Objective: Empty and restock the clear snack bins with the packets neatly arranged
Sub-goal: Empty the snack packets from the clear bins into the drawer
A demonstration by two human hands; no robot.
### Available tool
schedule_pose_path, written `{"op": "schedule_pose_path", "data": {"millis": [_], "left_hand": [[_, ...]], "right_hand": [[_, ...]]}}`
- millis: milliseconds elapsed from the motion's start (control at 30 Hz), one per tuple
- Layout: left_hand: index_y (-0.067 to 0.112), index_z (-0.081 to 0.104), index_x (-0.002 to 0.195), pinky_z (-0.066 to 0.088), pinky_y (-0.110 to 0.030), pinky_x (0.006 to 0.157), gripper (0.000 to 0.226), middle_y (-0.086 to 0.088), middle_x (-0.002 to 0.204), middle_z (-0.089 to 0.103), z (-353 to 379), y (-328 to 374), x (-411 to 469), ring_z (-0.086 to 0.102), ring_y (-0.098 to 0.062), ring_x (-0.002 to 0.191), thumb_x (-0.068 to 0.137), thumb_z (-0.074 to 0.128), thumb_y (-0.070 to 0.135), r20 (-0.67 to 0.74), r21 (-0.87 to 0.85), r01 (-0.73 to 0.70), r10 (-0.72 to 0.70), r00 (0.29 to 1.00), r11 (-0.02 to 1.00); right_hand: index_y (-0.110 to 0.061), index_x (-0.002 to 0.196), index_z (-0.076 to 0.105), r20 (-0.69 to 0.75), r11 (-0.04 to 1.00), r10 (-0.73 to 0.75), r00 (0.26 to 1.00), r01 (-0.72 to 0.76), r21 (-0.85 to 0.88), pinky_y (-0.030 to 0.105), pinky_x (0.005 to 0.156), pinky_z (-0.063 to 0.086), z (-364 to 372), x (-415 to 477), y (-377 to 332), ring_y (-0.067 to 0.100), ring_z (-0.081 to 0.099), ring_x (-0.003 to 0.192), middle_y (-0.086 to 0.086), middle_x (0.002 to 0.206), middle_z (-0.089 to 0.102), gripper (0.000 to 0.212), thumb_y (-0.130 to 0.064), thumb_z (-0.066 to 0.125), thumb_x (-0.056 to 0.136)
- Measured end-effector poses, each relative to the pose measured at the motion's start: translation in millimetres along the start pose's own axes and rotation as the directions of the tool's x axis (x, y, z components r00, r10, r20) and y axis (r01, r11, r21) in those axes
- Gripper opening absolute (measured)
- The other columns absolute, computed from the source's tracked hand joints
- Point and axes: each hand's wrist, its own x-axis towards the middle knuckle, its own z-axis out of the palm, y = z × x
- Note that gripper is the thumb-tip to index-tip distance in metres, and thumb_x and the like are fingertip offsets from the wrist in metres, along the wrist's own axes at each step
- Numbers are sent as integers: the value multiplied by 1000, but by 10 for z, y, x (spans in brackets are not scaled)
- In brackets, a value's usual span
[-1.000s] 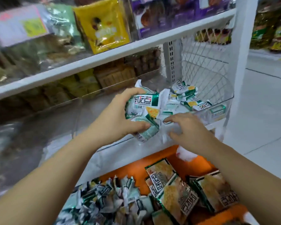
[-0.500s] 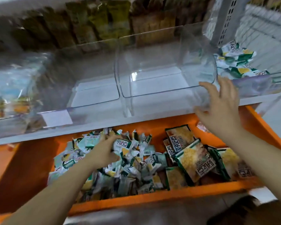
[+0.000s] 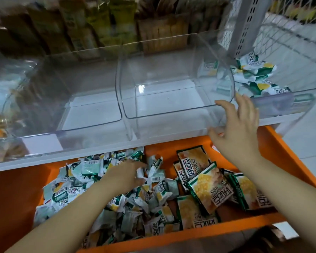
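restocking, by the look of it: two clear bins bare, refill waiting below. left grip [image 3: 130, 173] palm down on the heap of small green-and-white packets [image 3: 77, 189] in the orange crate [image 3: 190, 236], fingers stretched out and loose, nothing plainly clasped, fingertips blurred. right grip [image 3: 239, 128] spread wide, fingers straight, at the front right corner of the middle clear bin [image 3: 171, 115], touching or just shy of its rim, holding nothing.

best done so: steady the bin with the right, gather a modest handful with the left rather than a big scoop, turn the faces one way, lay rows from the back wall forward. probably slippery, crinkly wrappers, so squeeze lightly. keep the small ones apart from the larger yellow-and-green packets [image 3: 208, 190] at the crate's right end. left clear bin [image 3: 91, 121] likewise bare; right clear bin [image 3: 274, 105] with a few stray packets [image 3: 257, 75] loose inside.

bins side by side on a white shelf [image 3: 80, 156], crate just below its front edge. behind, a dim row of upright snack bags [image 3: 106, 26]. to the right, a slotted white upright [image 3: 244, 28], wire mesh [image 3: 290, 42] and pale tiled floor [image 3: 308, 143]. a shop aisle, by all appearances.
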Motion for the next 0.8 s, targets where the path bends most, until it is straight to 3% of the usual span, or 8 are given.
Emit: {"op": "schedule_pose_path", "data": {"millis": [100,200,300,433,533,600,667,800], "left_hand": [[37,41,140,47,-33,96,50,9,137,49,-384,481,-94,52,-10,117,93,55,45,-112,-71,-188,180,977,980],[35,51,131,50,-33,94,41,13,125,58,-787,1008,-185,57,-4,107,91,59,39,-272,-165,-360,309,911,918],[33,57,123,51,-31,89,31,18,111,61,-1131,1490,-224,59,1,95,92,59,31,-442,-167,-499,388,809,851],[30,61,117,50,-27,85,25,15,106,63,-1474,2012,-86,59,0,92,92,59,25,-569,-93,-602,454,686,793],[27,63,115,46,-21,83,24,14,105,62,-1664,2368,122,58,-3,95,92,59,23,-587,-21,-649,516,624,761],[23,64,115,43,-17,80,24,13,101,61,-1774,2600,325,59,-5,93,91,60,20,-551,-37,-669,544,633,742],[20,64,117,43,-20,79,26,10,101,60,-1853,2819,578,59,-9,89,91,61,21,-472,-81,-652,547,692,754],[22,59,125,37,-17,81,33,1,118,59,-1849,3133,1148,53,-8,95,93,59,25,-301,-27,-561,528,794,828]], "right_hand": [[-20,133,51,141,999,-31,990,29,14,50,115,14,-211,71,54,31,17,141,16,149,32,59,-24,71,78],[-25,131,55,225,988,-43,973,8,152,32,110,24,-526,185,172,21,34,135,3,144,43,51,-20,69,82],[-24,127,58,239,974,-26,971,-30,225,16,90,31,-806,250,342,11,52,112,-6,131,56,43,-15,65,85],[-22,122,62,190,969,45,981,-90,231,13,87,31,-1050,291,627,11,52,119,-6,125,61,37,-19,67,85],[-21,119,64,131,957,130,983,-159,242,1,78,28,-1230,332,873,3,50,109,-10,115,60,36,-14,67,84],[-23,119,65,93,935,221,971,-238,262,7,73,29,-1323,354,1060,9,53,107,-5,114,62,35,-15,67,84],[-21,120,65,67,913,296,953,-303,273,13,73,28,-1373,376,1258,17,55,113,4,121,63,36,-15,67,84],[-23,127,59,98,888,358,929,-370,273,14,79,28,-1389,383,1542,19,50,121,4,132,55,41,-16,66,87]]}}
